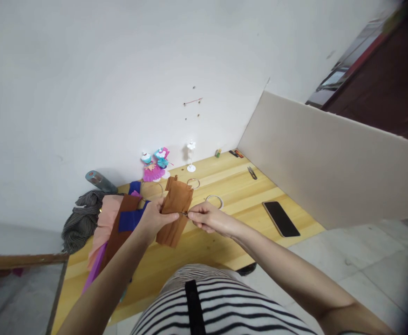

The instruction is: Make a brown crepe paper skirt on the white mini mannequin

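A piece of brown crepe paper [176,197] with a ragged top edge is raised above the table, gathered across its middle. My left hand [152,220] grips it from the left, thumb lying over the front. At the paper's right edge my right hand [208,217] is closed in a pinch. Between the thumb and the pinching fingers runs a thin, dark strand [183,213], too small to make out as wire or thread. Just beyond my right hand a white ring-shaped roll [214,202] lies on the wooden table [221,253].
Coloured paper sheets [110,218] and striped cloth [81,221] lie at left beside a grey-blue cylinder [99,180]. Two dressed miniature forms [154,168] and a bare white stand [191,158] line the wall. Thread snips [252,173] and a phone [281,218] lie right, near a partition [316,163].
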Motion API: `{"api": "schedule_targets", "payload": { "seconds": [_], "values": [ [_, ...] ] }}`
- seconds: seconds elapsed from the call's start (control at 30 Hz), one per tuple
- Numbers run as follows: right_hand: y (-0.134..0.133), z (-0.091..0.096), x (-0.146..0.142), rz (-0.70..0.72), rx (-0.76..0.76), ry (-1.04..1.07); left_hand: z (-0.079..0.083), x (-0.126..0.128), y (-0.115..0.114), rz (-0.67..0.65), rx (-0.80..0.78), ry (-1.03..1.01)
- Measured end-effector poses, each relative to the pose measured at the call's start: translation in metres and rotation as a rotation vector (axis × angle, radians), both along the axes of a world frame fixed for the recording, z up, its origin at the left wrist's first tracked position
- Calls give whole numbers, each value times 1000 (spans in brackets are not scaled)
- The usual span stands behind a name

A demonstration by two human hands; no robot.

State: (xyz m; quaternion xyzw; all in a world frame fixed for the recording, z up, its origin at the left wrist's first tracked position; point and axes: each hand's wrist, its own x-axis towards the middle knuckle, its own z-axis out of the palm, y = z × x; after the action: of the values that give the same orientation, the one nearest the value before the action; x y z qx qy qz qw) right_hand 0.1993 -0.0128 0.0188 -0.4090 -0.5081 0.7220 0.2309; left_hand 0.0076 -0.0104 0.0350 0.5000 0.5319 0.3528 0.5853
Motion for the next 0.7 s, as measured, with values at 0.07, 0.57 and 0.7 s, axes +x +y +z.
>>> {"api": "schedule_targets", "payload": {
  "seconds": [0.07,0.57,0.7],
  "values": [
    [1,-1,0,13,12,5,2,1,0,-6,-1,11],
    [1,-5,2,15,34,-15,2,2,2,-32,-9,-22],
    [0,-5,3,-5,18,-48,1,-1,2,-29,-12,-34]
  ]
}}
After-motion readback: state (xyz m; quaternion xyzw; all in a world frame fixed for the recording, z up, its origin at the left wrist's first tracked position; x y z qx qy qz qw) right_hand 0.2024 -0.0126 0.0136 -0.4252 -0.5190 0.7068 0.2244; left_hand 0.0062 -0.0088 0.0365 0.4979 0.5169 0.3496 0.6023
